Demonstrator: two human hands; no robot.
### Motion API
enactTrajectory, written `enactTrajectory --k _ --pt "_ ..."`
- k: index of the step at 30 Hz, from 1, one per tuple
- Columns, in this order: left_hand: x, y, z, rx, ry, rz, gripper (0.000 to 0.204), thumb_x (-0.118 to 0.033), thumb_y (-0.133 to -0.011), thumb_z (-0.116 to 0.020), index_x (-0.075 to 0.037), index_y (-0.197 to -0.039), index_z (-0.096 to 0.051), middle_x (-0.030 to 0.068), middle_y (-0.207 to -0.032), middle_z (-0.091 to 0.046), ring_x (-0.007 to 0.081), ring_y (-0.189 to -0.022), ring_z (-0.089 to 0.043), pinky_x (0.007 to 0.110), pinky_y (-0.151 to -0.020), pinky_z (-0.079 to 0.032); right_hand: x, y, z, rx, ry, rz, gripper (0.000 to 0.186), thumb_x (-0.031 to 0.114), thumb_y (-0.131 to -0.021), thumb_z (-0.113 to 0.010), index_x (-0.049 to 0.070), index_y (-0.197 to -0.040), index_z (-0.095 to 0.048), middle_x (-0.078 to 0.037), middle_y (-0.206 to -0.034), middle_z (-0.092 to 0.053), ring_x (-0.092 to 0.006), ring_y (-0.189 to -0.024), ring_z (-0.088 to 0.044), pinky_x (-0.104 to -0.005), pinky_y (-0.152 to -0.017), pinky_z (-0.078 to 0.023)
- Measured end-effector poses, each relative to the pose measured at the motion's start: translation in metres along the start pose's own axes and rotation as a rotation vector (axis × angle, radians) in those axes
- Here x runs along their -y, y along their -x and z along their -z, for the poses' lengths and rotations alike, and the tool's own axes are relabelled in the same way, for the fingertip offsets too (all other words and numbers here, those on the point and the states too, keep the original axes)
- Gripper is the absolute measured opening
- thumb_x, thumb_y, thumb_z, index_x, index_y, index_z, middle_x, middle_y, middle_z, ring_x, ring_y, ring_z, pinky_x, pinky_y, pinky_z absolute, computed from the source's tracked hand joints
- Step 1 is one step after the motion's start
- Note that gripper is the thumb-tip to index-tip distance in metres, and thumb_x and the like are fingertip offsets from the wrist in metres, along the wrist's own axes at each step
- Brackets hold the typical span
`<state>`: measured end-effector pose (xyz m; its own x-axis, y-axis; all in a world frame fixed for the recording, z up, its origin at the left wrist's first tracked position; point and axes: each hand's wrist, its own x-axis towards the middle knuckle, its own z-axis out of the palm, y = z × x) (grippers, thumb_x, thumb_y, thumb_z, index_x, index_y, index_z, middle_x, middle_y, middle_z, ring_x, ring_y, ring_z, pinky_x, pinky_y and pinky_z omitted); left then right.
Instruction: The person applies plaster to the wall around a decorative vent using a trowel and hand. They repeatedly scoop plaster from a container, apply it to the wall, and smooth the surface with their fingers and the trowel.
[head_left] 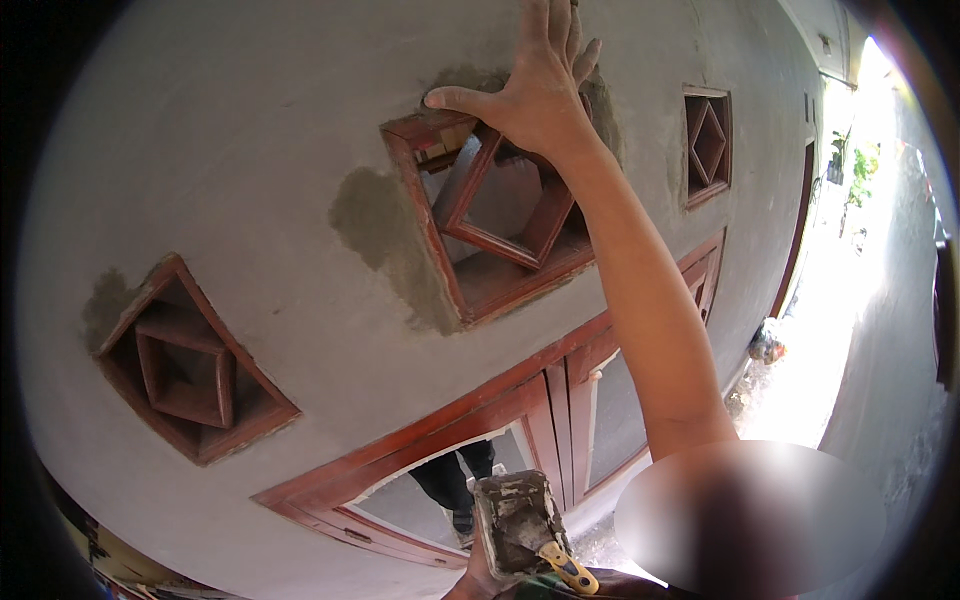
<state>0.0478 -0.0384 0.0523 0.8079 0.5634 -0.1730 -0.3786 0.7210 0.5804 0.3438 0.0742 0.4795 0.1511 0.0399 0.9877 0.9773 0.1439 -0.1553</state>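
Observation:
My right hand (545, 90) reaches up to the grey wall at the upper edge of the middle wooden vent frame (425, 225), which has a tilted square set inside it. Its fingers are spread, the thumb points left, and nothing shows in it; the fingertips run to the picture's top edge. Damp, darker mortar patches (365, 220) surround this frame. Low in front of me, my left hand (480, 572) grips a small rectangular tub (515, 510) smeared with grey mortar. A scraper with a yellow handle (570, 568) rests at the tub's near edge.
Similar vent frames sit at left (285, 405) and right (727, 140). Below is a reddish wooden window frame (420, 433) with glass panes. A bright passage (800, 350) runs off right, with a filled plastic bag (768, 342) by the wall. A blurred oval hides the lower right.

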Motion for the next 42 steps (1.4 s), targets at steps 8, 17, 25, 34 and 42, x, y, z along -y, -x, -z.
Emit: enactTrajectory --k 8,17,25,34,42 --pt "-0.002 -0.007 -0.032 0.002 -0.152 0.087 0.069 -0.063 -0.110 -0.041 -0.009 -0.154 -0.050 0.0121 -0.133 -0.066 0.0257 -0.119 -0.069 0.045 -0.102 -0.060 -0.017 -0.008 -0.044 -0.403 0.625 0.098 0.129 0.065 -0.079 -0.084 0.012 -0.171 -0.011 -0.031 -0.176 0.000 -0.0527 -0.162 0.000 -0.0751 -0.124 0.002" --pt "-0.003 -0.010 -0.019 -0.052 -0.155 0.081 0.076 -0.070 -0.110 -0.028 -0.012 -0.154 -0.051 0.0114 -0.132 -0.067 0.0261 -0.120 -0.069 0.045 -0.105 -0.059 0.009 -0.004 0.043 -0.045 -0.012 -0.047 0.136 0.073 -0.077 -0.083 0.011 -0.172 -0.008 -0.034 -0.175 -0.002 -0.0526 -0.163 0.000 -0.0717 -0.126 -0.001" --pt "-0.014 -0.008 -0.012 0.058 0.023 0.082 0.066 -0.057 -0.109 -0.051 -0.008 -0.154 -0.048 0.0133 -0.135 -0.064 0.0275 -0.117 -0.070 0.046 -0.100 -0.061 -0.012 -0.007 0.010 0.044 0.034 -0.021 0.160 0.087 -0.053 -0.086 0.016 -0.173 -0.007 -0.034 -0.175 0.003 -0.0535 -0.162 0.003 -0.0716 -0.127 0.001" --pt "-0.024 0.008 -0.004 0.024 -0.090 -0.055 0.067 -0.057 -0.109 -0.050 -0.009 -0.155 -0.047 0.0127 -0.140 -0.062 0.0259 -0.122 -0.068 0.045 -0.099 -0.061 -0.057 -0.017 0.020 -0.067 0.106 0.167 0.154 0.080 -0.053 -0.091 0.017 -0.172 -0.017 -0.030 -0.177 0.001 -0.0501 -0.164 0.003 -0.0710 -0.127 0.003" --pt "-0.020 0.020 0.001 0.031 -0.018 -0.053 0.069 -0.057 -0.109 -0.051 -0.010 -0.158 -0.044 0.0140 -0.143 -0.061 0.0273 -0.123 -0.068 0.046 -0.100 -0.061 -0.068 -0.025 0.059 0.031 0.197 -0.038 0.156 0.079 -0.053 -0.092 0.017 -0.172 -0.012 -0.031 -0.177 -0.001 -0.0492 -0.164 0.000 -0.0706 -0.127 0.002"
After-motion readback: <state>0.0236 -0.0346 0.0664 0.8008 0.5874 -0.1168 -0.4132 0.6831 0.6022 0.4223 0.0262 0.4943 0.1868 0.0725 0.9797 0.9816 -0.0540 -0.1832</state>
